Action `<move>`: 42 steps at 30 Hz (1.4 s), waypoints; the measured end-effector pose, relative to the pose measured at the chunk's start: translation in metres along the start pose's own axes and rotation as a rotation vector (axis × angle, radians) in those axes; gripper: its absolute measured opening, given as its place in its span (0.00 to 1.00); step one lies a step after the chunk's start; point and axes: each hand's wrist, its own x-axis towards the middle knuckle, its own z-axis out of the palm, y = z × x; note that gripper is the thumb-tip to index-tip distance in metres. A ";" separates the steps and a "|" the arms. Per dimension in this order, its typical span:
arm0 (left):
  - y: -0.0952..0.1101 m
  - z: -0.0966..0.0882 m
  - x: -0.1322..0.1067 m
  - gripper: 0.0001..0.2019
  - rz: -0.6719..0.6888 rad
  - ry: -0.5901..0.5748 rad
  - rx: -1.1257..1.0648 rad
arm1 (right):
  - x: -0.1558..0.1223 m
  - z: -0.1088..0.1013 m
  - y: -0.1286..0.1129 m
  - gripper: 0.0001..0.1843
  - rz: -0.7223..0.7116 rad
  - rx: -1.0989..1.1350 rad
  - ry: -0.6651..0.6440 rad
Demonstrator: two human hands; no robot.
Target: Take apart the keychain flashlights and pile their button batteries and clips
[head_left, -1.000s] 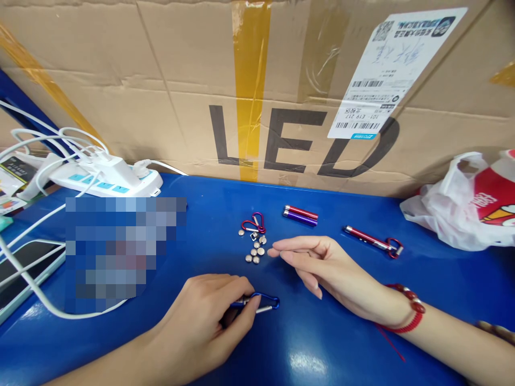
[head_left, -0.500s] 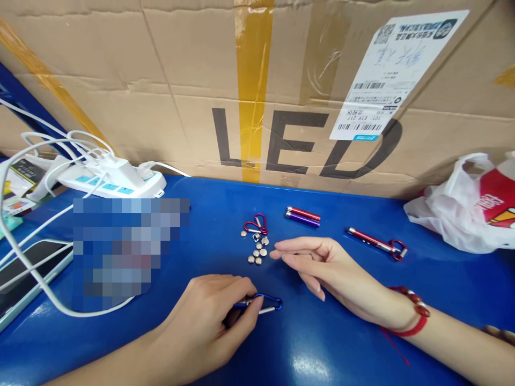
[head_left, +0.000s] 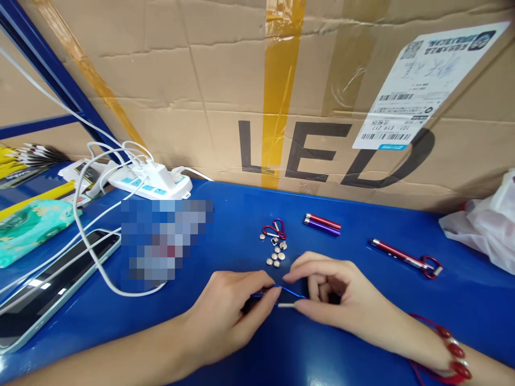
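Note:
My left hand pinches a blue carabiner between thumb and forefinger, low over the table. A darker blue part shows behind its fingers, mostly hidden. The pale gate of the carabiner points to the right. My right hand is at that right end, its thumb tip against the gate and its forefinger stretched out above, apart from the thumb. Beyond the hands lie several silver button cells, a small metal clip and red carabiners.
Farther back are a red tube and a purple tube. A red penlight with a carabiner lies right. On the left are a phone, white cables, a power strip and a blurred patch. A cardboard box stands behind.
My right hand has come down and left to the carabiner, its other fingers now curled. My left hand keeps its pinch on the carabiner. The whole view has shifted left.

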 end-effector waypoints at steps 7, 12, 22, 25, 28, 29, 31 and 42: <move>0.000 0.000 0.001 0.09 0.004 0.010 -0.066 | -0.001 0.004 0.000 0.13 -0.027 -0.150 -0.035; -0.003 0.002 0.000 0.12 -0.032 -0.010 -0.003 | -0.002 0.003 0.001 0.17 0.049 -0.125 -0.049; -0.003 0.003 0.001 0.15 -0.051 -0.049 0.070 | -0.003 0.004 -0.001 0.18 0.098 -0.102 -0.036; -0.003 0.002 0.001 0.15 -0.037 -0.043 0.063 | -0.003 0.003 -0.002 0.17 0.104 -0.131 -0.044; -0.002 0.002 0.000 0.14 -0.016 -0.023 0.053 | -0.003 0.003 -0.002 0.15 0.074 -0.133 -0.038; -0.001 0.002 0.000 0.14 -0.009 -0.019 0.050 | -0.002 0.003 -0.002 0.15 0.061 -0.132 -0.037; -0.001 0.001 0.001 0.13 0.001 -0.016 0.049 | -0.002 0.004 -0.002 0.15 0.037 -0.143 -0.037; -0.002 0.003 0.000 0.15 -0.020 -0.007 0.067 | -0.005 0.009 0.002 0.12 -0.186 -0.334 0.008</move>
